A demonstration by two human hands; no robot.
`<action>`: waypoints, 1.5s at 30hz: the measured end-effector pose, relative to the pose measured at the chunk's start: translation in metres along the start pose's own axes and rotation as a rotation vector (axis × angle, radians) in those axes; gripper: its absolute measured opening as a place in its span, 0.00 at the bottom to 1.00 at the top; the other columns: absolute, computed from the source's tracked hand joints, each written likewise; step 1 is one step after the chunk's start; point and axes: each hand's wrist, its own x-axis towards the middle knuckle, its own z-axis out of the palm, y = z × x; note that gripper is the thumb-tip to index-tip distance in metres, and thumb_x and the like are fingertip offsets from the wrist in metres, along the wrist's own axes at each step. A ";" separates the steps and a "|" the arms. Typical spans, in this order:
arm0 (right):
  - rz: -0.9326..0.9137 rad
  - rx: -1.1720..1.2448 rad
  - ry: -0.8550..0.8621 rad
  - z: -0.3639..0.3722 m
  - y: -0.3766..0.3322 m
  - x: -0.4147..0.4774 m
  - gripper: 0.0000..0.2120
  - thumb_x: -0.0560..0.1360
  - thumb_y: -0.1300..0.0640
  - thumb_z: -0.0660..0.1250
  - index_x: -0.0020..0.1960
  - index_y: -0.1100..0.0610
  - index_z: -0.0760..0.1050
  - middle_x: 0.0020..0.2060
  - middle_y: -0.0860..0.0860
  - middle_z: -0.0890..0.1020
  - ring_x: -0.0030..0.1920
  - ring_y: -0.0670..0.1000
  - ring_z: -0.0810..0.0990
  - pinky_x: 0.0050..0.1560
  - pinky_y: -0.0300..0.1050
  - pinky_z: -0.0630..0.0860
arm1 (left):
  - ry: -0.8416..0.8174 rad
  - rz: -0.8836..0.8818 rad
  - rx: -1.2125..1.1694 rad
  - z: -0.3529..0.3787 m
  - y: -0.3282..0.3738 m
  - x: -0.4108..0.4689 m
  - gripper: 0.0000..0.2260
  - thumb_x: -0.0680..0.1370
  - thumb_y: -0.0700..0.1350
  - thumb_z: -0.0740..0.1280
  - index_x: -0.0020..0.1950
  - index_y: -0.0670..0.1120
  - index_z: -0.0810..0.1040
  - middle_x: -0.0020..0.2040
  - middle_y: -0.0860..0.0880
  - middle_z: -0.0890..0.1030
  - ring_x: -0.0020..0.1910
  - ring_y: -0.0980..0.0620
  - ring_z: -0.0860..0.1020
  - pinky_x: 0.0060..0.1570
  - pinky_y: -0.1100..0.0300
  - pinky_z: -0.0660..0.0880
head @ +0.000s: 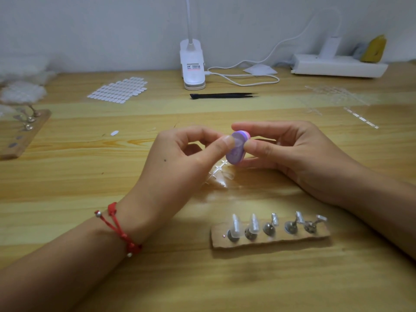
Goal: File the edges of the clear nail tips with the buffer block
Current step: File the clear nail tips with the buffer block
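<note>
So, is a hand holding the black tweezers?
No, the tweezers lie on the table near the lamp.

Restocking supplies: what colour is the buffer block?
The buffer block is purple with a pink edge layer; head view.

Matt wood-grain table (67, 176), matt purple foam-like buffer block (236, 149), shiny metal stands (270, 227) w/ glossy clear plastic tips (235, 224)

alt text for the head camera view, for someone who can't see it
Over a wooden table, the right hand pinches a purple buffer block while the left hand holds a clear nail tip against its face. Nearer the camera, a cardboard strip carries five metal holders, two topped with clear tips.
</note>
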 end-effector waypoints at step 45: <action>0.032 0.048 0.137 0.008 -0.009 -0.003 0.16 0.59 0.52 0.76 0.47 0.53 0.86 0.44 0.54 0.87 0.44 0.51 0.86 0.40 0.39 0.81 | 0.054 0.031 0.005 0.001 0.000 -0.001 0.05 0.74 0.44 0.71 0.40 0.45 0.83 0.21 0.58 0.69 0.17 0.60 0.67 0.20 0.73 0.61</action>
